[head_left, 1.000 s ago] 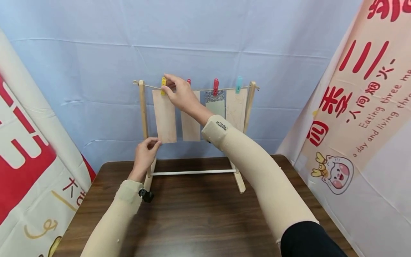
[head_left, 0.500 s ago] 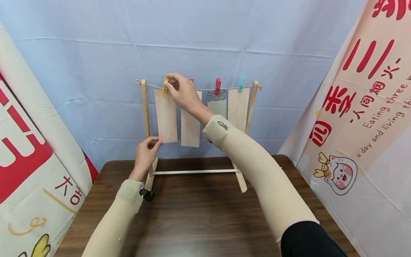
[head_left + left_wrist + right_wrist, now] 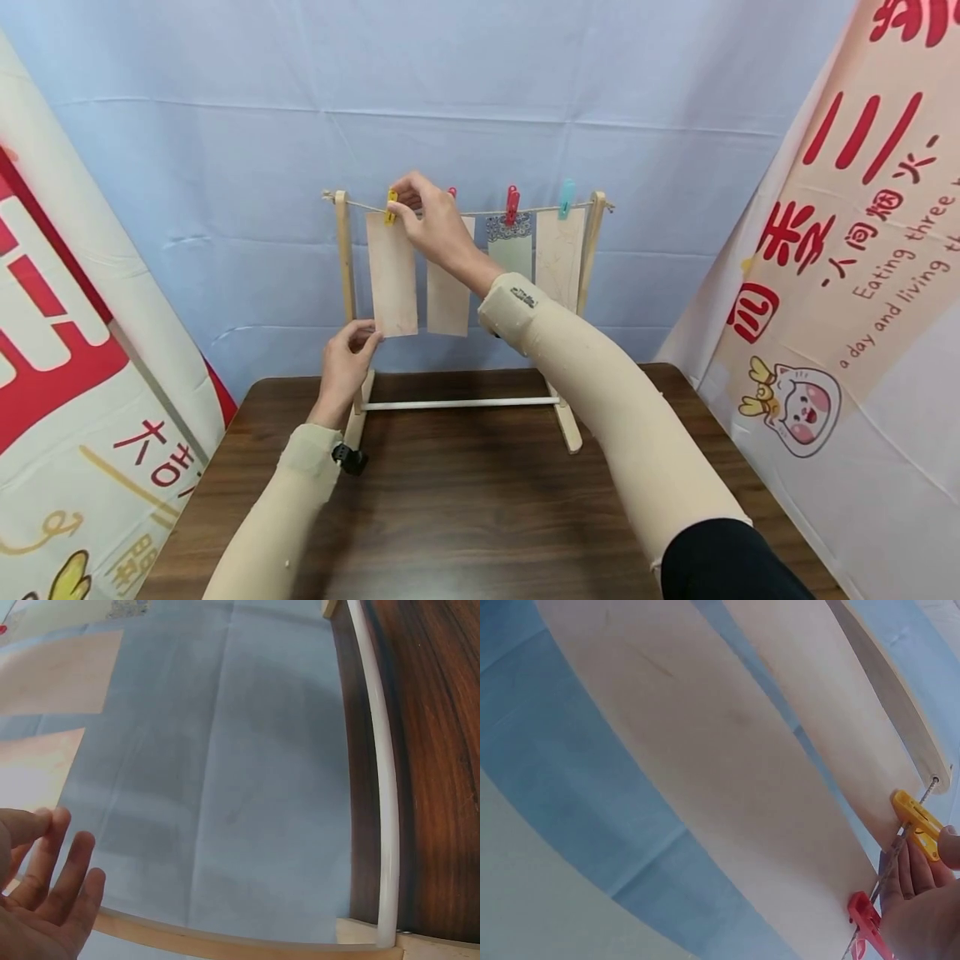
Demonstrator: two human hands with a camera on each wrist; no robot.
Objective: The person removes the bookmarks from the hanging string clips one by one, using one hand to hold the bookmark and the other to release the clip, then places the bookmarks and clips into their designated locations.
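Note:
My right hand [image 3: 431,218] pinches a yellow clothespin [image 3: 916,819] at the left end of a string. The clothespin sits at the top of a pale, plain paper strip [image 3: 393,279]. Down at that strip's lower left corner, my left hand [image 3: 347,367] holds the edge between thumb and index finger, its other fingers spread in the left wrist view. Just right of it hangs a second pale strip [image 3: 448,300] from a red clothespin [image 3: 864,911], partly hidden by my right hand in the head view.
The string runs between two posts of a wooden rack [image 3: 345,267] on a dark wooden table [image 3: 465,508]. A strip with a blue patterned top [image 3: 510,250] hangs under another red clothespin [image 3: 512,204]. A pale strip [image 3: 561,250] hangs by a light-blue clothespin [image 3: 566,200] at the right.
The head view has shifted slightly. Both hands stay at the same strip and yellow clothespin; the second strip has swung a little.

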